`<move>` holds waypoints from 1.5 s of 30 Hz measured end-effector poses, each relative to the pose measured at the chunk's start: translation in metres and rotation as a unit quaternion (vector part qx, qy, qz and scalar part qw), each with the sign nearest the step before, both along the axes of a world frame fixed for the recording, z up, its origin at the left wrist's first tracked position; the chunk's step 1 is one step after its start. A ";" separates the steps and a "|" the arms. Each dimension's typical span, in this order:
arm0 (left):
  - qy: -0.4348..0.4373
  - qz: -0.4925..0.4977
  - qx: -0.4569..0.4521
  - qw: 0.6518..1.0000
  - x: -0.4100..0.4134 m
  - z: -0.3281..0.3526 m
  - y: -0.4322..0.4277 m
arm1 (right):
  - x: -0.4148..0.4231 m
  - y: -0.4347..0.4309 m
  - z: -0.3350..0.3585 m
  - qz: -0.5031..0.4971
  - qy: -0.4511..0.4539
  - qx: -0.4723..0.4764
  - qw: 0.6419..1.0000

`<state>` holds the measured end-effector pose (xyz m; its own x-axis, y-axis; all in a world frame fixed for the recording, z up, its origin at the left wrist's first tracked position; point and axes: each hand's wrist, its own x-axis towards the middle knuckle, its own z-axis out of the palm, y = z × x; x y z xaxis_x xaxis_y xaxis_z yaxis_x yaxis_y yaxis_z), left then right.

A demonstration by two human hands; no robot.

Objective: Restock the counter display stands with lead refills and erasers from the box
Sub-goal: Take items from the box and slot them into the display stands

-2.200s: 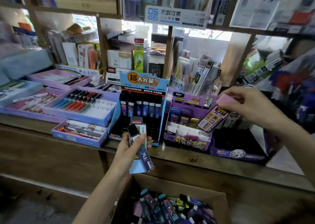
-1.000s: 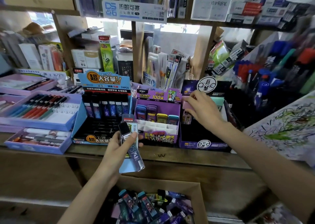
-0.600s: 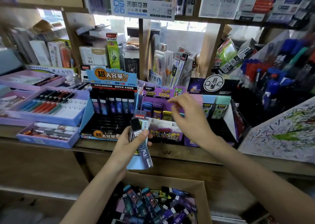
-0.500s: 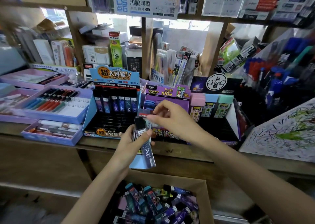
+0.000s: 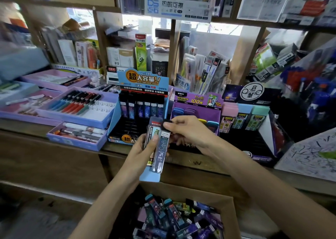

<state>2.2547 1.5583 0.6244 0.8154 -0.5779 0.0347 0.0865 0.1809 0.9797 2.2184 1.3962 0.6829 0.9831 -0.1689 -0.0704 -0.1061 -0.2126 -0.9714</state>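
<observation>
My left hand [image 5: 138,152] clasps a few refills [image 5: 161,148]; my right hand [image 5: 187,131] pinches the front one's black cap. They look light, stiff and slick (plastic cases, I'd guess), so the cap end seems the surest hold. Beyond my knuckles is the blue stand [image 5: 143,83], its lower rows bare, on a crowded counter [image 5: 200,164]. The box [image 5: 190,191] sits below my wrists.

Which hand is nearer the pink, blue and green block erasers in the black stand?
Right. The right hand pinches the clear lead refill cases left of the pastel erasers; the left hand grips them lower, farther left.
</observation>
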 end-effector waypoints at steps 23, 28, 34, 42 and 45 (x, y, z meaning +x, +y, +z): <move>0.031 0.132 -0.015 0.991 0.060 -0.022 0.084 | 0.148 0.029 0.003 -0.118 -0.147 -0.300 0.935; 0.035 0.128 -0.021 0.991 0.061 -0.026 0.085 | 0.153 0.030 0.000 -0.119 -0.144 -0.288 0.939; 0.041 0.147 -0.015 0.988 0.062 -0.033 0.086 | 0.158 0.032 -0.017 -0.135 -0.115 -0.262 0.949; 0.047 0.146 -0.030 0.988 0.057 -0.027 0.079 | 0.153 0.035 -0.013 -0.113 -0.032 -0.459 0.881; 0.042 0.138 -0.043 0.989 0.054 -0.023 0.076 | 0.123 0.048 -0.017 -0.101 -0.081 -0.447 0.885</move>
